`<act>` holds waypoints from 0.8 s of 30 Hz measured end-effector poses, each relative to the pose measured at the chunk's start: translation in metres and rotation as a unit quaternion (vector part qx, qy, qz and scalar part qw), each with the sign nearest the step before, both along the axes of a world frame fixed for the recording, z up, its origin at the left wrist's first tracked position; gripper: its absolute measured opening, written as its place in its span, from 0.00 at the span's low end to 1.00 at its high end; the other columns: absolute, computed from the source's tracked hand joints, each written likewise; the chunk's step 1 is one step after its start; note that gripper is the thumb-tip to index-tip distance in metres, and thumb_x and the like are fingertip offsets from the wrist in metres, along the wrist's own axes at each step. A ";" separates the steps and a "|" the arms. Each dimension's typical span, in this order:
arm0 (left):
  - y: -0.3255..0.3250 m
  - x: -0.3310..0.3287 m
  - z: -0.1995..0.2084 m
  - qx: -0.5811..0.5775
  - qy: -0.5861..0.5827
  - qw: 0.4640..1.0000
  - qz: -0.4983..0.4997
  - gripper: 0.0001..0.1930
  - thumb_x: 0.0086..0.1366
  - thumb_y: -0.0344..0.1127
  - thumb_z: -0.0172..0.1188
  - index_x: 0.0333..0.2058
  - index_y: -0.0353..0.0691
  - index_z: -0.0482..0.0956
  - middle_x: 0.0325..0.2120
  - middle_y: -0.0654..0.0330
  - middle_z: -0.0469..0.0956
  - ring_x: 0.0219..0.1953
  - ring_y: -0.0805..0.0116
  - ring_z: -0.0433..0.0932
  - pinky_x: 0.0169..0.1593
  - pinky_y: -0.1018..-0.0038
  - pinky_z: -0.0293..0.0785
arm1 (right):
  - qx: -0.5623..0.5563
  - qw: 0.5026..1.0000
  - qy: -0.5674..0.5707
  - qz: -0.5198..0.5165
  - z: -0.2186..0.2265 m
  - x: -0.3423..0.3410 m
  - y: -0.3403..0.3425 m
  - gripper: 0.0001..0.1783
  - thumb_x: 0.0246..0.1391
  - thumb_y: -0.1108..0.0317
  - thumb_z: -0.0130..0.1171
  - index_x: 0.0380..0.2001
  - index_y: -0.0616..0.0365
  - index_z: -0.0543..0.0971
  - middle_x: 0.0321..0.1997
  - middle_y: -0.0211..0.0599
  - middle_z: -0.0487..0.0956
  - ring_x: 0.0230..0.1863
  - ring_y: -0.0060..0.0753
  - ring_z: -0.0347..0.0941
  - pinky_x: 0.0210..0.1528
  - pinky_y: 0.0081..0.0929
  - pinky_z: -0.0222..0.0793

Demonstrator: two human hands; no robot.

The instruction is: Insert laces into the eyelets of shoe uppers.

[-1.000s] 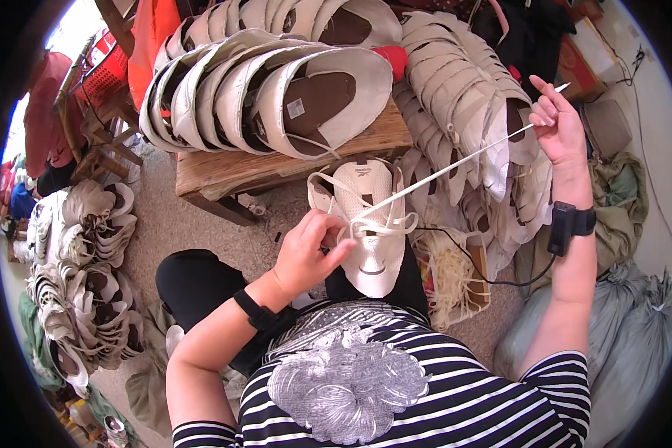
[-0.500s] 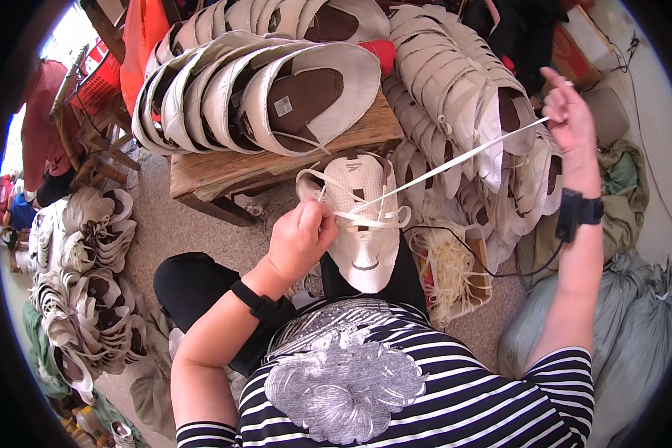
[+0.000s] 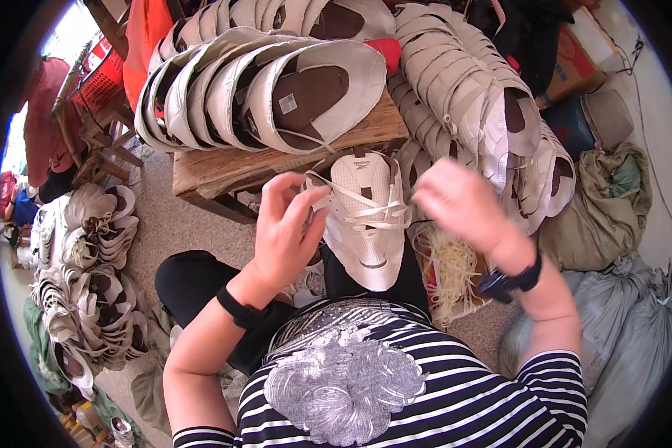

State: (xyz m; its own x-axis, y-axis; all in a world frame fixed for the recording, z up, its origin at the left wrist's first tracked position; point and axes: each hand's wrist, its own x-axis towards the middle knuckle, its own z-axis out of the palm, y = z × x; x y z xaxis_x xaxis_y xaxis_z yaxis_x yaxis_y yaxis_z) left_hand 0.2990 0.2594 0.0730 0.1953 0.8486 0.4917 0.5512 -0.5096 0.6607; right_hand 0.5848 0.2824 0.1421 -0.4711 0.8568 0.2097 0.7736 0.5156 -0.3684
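A cream shoe upper with white laces rests over my lap, its toe pointing toward me. The laces cross its tongue in several loose rows. My left hand is at the upper's left edge with fingers apart and bent, and I see no lace gripped in it. My right hand hovers beside the upper's right edge, its fingers smeared by motion. Whether a lace end is in those fingers cannot be made out.
Nested shoe uppers cover a wooden bench ahead. More uppers are stacked at right, above a box of loose laces. Grey sacks stand at lower right. Piled uppers lie on the left.
My right hand has come down from the far right to beside the upper, and the long stretched lace no longer shows. My left hand has opened and released the lace it pinched.
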 end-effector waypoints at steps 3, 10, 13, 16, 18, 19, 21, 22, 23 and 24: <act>0.019 0.016 0.009 0.020 0.058 0.998 -0.032 0.17 0.52 0.25 0.67 0.42 0.43 0.80 0.48 0.52 0.66 0.41 0.58 0.70 0.45 0.68 0.71 | -0.096 0.995 -0.011 0.018 -0.026 -0.028 -0.019 0.09 0.49 0.68 0.63 0.32 0.57 0.75 0.32 0.40 0.73 0.36 0.46 0.75 0.37 0.38 0.72; 0.027 0.022 0.004 0.027 0.077 0.993 -0.085 0.10 0.54 0.26 0.65 0.35 0.37 0.76 0.42 0.52 0.70 0.40 0.53 0.73 0.42 0.65 0.73 | -0.044 0.998 -0.033 -0.035 -0.035 -0.031 -0.037 0.19 0.44 0.71 0.66 0.38 0.58 0.69 0.42 0.44 0.68 0.37 0.50 0.75 0.37 0.42 0.73; 0.021 0.027 0.003 -0.054 0.007 0.995 -0.082 0.09 0.57 0.26 0.64 0.35 0.37 0.74 0.34 0.53 0.73 0.32 0.54 0.75 0.35 0.66 0.74 | 0.003 0.999 -0.010 -0.047 -0.027 -0.036 -0.040 0.17 0.45 0.71 0.66 0.37 0.57 0.70 0.42 0.44 0.68 0.37 0.48 0.75 0.37 0.42 0.73; 0.019 0.027 0.005 -0.036 0.018 0.995 -0.094 0.08 0.58 0.26 0.62 0.36 0.36 0.73 0.28 0.55 0.74 0.26 0.55 0.76 0.30 0.67 0.73 | 0.001 1.000 0.002 -0.025 -0.036 -0.038 -0.041 0.15 0.45 0.71 0.65 0.36 0.57 0.71 0.40 0.43 0.69 0.37 0.47 0.75 0.37 0.41 0.72; 0.019 0.024 0.004 -0.072 -0.007 0.993 -0.090 0.07 0.59 0.24 0.60 0.35 0.37 0.73 0.25 0.56 0.74 0.25 0.59 0.76 0.30 0.69 0.73 | -0.025 0.999 0.000 -0.023 -0.045 -0.039 -0.041 0.14 0.45 0.71 0.64 0.35 0.57 0.71 0.39 0.43 0.69 0.37 0.47 0.75 0.37 0.41 0.72; 0.018 0.021 0.003 -0.071 -0.007 0.993 -0.090 0.07 0.59 0.24 0.60 0.35 0.37 0.73 0.25 0.56 0.74 0.25 0.59 0.76 0.30 0.69 0.73 | -0.010 1.000 -0.010 -0.007 -0.048 -0.039 -0.040 0.13 0.45 0.72 0.63 0.34 0.57 0.71 0.37 0.42 0.70 0.35 0.46 0.75 0.36 0.40 0.73; 0.016 0.011 0.001 -0.084 0.005 0.993 -0.088 0.07 0.59 0.23 0.59 0.36 0.36 0.73 0.24 0.58 0.73 0.24 0.68 0.75 0.29 0.73 0.72 | 0.006 1.000 -0.021 0.009 -0.050 -0.039 -0.041 0.12 0.45 0.72 0.62 0.33 0.57 0.71 0.34 0.41 0.70 0.32 0.46 0.75 0.35 0.40 0.73; 0.014 0.004 0.000 -0.083 0.005 0.993 -0.087 0.07 0.59 0.23 0.59 0.36 0.36 0.73 0.24 0.58 0.73 0.24 0.68 0.75 0.29 0.73 0.72 | -0.004 1.000 0.003 0.018 -0.049 -0.038 -0.041 0.11 0.45 0.73 0.61 0.33 0.57 0.71 0.33 0.41 0.71 0.30 0.46 0.75 0.33 0.39 0.73; 0.014 -0.005 -0.004 -0.062 -0.012 0.997 -0.055 0.07 0.59 0.21 0.58 0.36 0.37 0.73 0.24 0.61 0.73 0.24 0.72 0.73 0.28 0.75 0.71 | -0.015 0.999 0.027 0.026 -0.048 -0.038 -0.042 0.10 0.45 0.74 0.60 0.32 0.57 0.71 0.32 0.40 0.72 0.28 0.45 0.75 0.32 0.39 0.73; 0.014 -0.015 -0.006 -0.040 -0.029 0.999 -0.022 0.08 0.59 0.20 0.57 0.36 0.37 0.74 0.24 0.63 0.72 0.23 0.75 0.72 0.27 0.77 0.69 | -0.015 0.999 0.028 0.027 -0.048 -0.038 -0.042 0.10 0.45 0.74 0.60 0.32 0.57 0.71 0.32 0.40 0.72 0.28 0.45 0.75 0.32 0.39 0.73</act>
